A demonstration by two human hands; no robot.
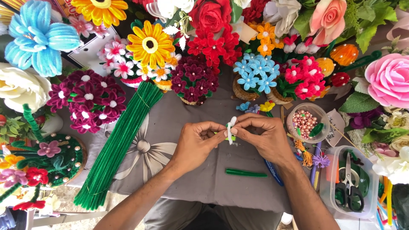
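Work surface was a table under a grey cloth (204,187) with a pale bow print (145,151). Cloth edge hung at the near side; bare gritty floor (64,198) showed past its lower left corner. Craft flowers (194,79) crowded the far edge and both sides, blocking any wall. A clear plastic tub (330,187) sat on the right. Light was even, soft daylight with weak shadows.

Bare grey cloth (204,183) below; flower pots (194,81) and bead cup (306,122) crowd above
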